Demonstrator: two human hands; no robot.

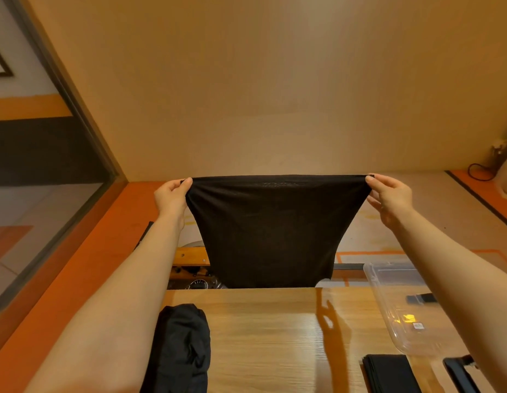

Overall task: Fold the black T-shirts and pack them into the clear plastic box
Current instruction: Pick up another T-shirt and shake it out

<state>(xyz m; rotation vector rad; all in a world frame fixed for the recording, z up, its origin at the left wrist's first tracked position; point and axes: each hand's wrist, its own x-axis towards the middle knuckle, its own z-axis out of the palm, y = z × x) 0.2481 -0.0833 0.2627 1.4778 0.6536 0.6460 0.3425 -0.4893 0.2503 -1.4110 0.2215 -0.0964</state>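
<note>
T-shirt [269, 231] hangs mid-frame above the bench [263, 330], stretched between my left hand [173, 195] and right hand [390, 197], each grip pinching a top corner. I judge it light, limp, slippery; corners hold best.

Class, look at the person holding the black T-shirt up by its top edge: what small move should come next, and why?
Probably lower the black T-shirt flat onto the bare wooden table. The left hand and right hand pinch its top corners, stretched in the air, so it cannot be folded yet. The clear plastic box waits to the right.
</note>
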